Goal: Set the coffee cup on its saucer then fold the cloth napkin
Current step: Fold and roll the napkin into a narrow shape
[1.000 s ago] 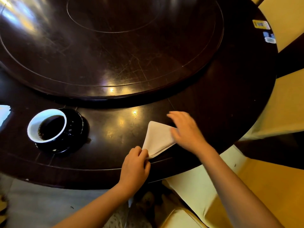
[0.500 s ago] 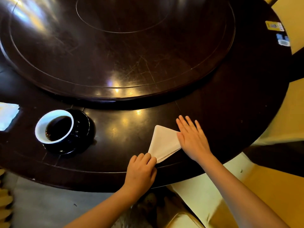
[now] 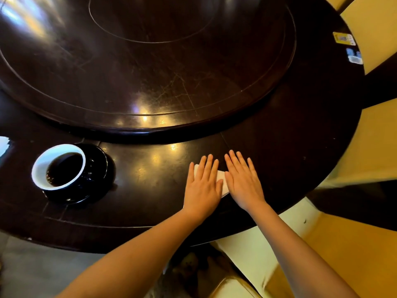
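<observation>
A coffee cup (image 3: 58,166), white inside and dark outside with black coffee in it, stands on a black saucer (image 3: 98,162) at the left of the dark round table. A white cloth napkin (image 3: 223,181), folded small, lies near the table's front edge. My left hand (image 3: 203,186) and my right hand (image 3: 243,181) lie flat side by side on top of it, fingers spread and pointing away from me. The hands cover most of the napkin; only a strip between them and a corner by my left fingers show.
A large raised turntable (image 3: 150,61) fills the middle of the table. Small stickers or cards (image 3: 343,38) sit at the far right rim. A pale object (image 3: 3,143) shows at the left edge. Yellow-covered chairs (image 3: 378,143) stand to the right and below.
My left hand let go of the napkin's near corner and opened flat on top of it. My right hand stayed pressed on the cloth. The napkin is now mostly covered.
</observation>
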Tool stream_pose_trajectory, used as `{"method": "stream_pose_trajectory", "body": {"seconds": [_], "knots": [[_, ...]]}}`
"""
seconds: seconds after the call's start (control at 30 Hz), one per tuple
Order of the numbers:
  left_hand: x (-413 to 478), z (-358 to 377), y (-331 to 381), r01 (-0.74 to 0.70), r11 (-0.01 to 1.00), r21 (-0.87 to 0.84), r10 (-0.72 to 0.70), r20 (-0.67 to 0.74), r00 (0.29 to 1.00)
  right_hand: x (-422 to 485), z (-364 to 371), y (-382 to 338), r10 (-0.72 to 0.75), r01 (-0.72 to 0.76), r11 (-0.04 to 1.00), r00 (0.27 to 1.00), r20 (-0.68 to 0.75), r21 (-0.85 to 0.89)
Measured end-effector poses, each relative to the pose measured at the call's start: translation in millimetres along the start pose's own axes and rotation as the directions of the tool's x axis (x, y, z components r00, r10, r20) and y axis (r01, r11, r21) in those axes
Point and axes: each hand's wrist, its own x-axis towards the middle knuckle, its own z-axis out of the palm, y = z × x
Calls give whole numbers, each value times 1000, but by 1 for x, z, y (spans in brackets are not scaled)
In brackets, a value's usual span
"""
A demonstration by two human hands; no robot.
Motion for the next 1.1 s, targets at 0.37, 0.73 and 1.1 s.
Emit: {"method": "stream_pose_trajectory", "body": {"seconds": [0.37, 0.73, 1.1], "knots": [[-70, -8, -39, 93, 987, -134, -86, 57, 995, 1, 1, 2, -2, 1, 998, 1000, 11, 59], [-2, -61, -26, 586, 298, -754, -456, 427, 781, 2, -5, 9, -87, 78, 992, 992, 89, 98], [-19, -83, -47, -100, 584, -805, -32, -147, 989, 9, -66, -17, -285, 119, 589, 956, 68, 799]]}}
